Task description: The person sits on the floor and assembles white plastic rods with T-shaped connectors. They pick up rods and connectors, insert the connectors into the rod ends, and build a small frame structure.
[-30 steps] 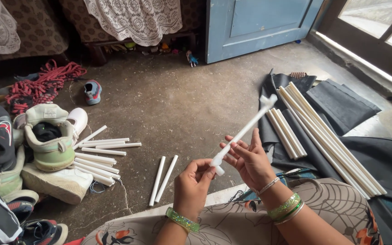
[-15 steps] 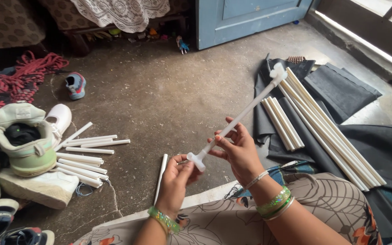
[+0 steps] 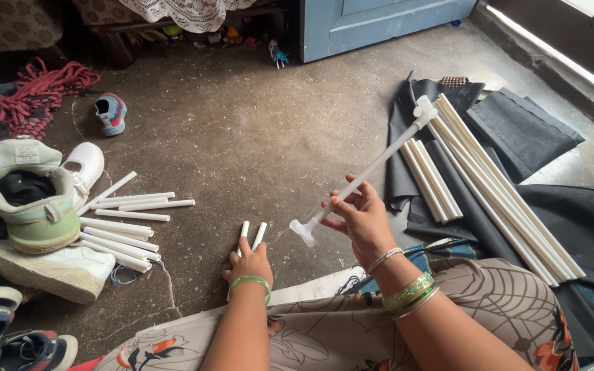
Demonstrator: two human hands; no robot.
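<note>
My right hand (image 3: 357, 214) grips a white plastic rod (image 3: 372, 167) that has a white connector on each end and slants up to the right. My left hand (image 3: 249, 262) is down on the concrete floor, its fingers on two short white tubes (image 3: 251, 235) lying side by side. A green bangle sits on each wrist. A scatter of short white tubes (image 3: 124, 218) lies to the left of my left hand.
Long white tubes (image 3: 496, 182) lie on black fabric (image 3: 537, 134) at the right. Several shoes (image 3: 32, 206) are piled at the left, a small shoe (image 3: 111, 113) and red rope (image 3: 15, 93) beyond. A blue door (image 3: 379, 20) stands at the back.
My left hand let go of the rod's lower end and dropped to the two short tubes on the floor. My right hand still holds the rod, now shifted slightly right.
</note>
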